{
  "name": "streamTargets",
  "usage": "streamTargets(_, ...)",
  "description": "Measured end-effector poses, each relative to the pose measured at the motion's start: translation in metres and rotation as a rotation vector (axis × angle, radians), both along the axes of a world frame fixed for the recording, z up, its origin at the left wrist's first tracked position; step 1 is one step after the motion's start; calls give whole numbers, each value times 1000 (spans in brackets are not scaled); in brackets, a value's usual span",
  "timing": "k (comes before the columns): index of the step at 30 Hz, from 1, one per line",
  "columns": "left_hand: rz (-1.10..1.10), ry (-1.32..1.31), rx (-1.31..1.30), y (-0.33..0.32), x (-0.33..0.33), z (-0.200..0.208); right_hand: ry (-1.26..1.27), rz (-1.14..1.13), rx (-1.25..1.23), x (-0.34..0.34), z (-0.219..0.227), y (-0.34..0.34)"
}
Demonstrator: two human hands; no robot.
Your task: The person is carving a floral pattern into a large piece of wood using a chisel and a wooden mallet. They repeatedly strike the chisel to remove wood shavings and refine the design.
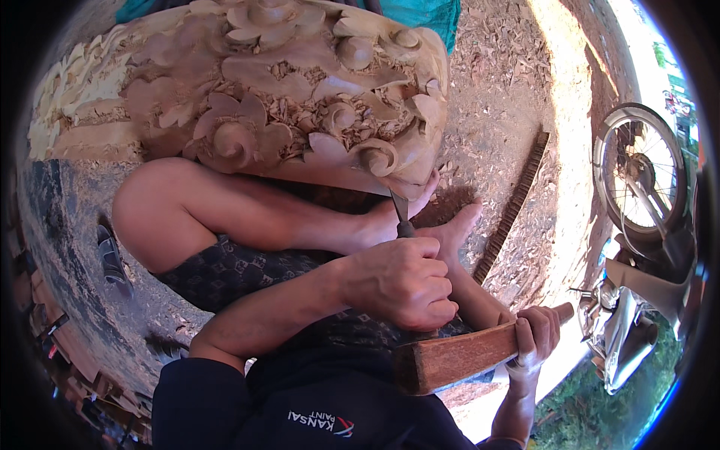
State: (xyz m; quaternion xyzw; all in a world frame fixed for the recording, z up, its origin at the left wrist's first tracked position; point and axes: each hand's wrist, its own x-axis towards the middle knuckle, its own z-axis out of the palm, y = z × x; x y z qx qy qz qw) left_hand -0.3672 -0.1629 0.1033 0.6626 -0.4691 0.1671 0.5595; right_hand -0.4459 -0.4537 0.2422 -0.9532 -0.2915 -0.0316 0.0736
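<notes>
A thick slab of wood (259, 64), carved in relief with flowers and scrolls, fills the upper part of the view. My left hand (401, 283) is closed around the handle of a chisel (405, 227). The chisel's blade reaches the slab's near right corner, by a scroll. Lower right, my right hand (534, 339) grips the narrow handle of a blocky wooden mallet (457, 361). Its thick head lies just below my left fist, close to my shirt. Whether the mallet touches the chisel's butt end I cannot tell.
My bent leg (247, 206) and bare feet are beside the slab's near edge. A dark ridged strip (514, 206) lies on the chip-strewn ground. At right stands a motorbike (637, 187); a sandal (111, 255) is at left. Green cloth (427, 16) shows behind the slab.
</notes>
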Motion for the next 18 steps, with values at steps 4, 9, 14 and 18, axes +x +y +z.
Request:
streamTargets(4,3,18,-5,0,2,2,0,14,-21,11,2,3)
streamTargets(9,-18,41,-31,1,8,5,-24,-52,177,7,11,17)
streamTargets(14,21,60,-12,1,9,4,61,-61,-15,12,6,6)
streamTargets(18,12,67,-81,4,14,5,-117,30,439,6,-14,1)
